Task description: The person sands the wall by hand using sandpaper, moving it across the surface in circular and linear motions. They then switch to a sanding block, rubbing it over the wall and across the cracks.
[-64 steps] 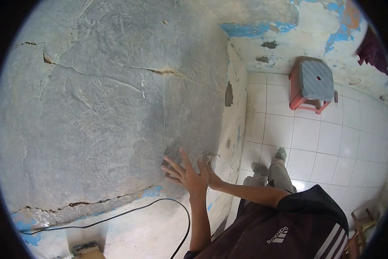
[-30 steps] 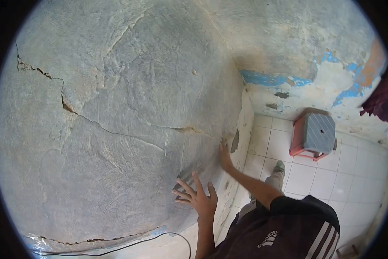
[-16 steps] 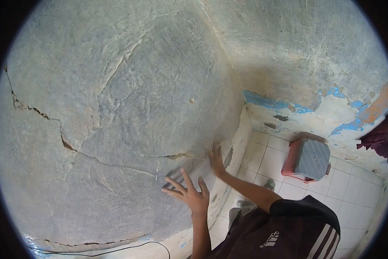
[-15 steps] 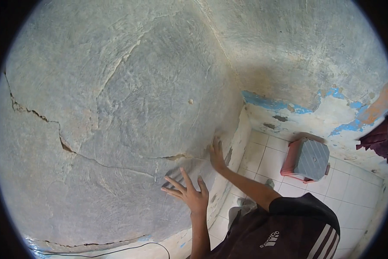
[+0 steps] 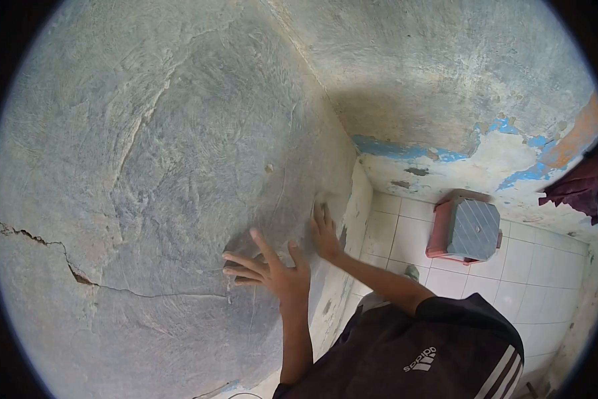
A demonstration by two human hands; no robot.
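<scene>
My left hand lies against the rough grey plaster wall, its fingers spread and the thumb held apart. A dark shadow falls on the wall around its fingertips. To its right and slightly higher, my right hand rests on the same wall near its lower edge, fingers stretched out and fairly close together. I see no object in either hand. A thin crack runs across the plaster towards my left hand, widening into a dark gap further left.
A red stool with a grey top stands on the white tiled floor by the corner. The adjoining wall has peeling blue paint. A dark maroon cloth hangs at the far right.
The view has shifted, so the wall's marks sit further left and a little lower. My left hand has moved up the wall and now covers the broken spot; my right hand has moved little.
</scene>
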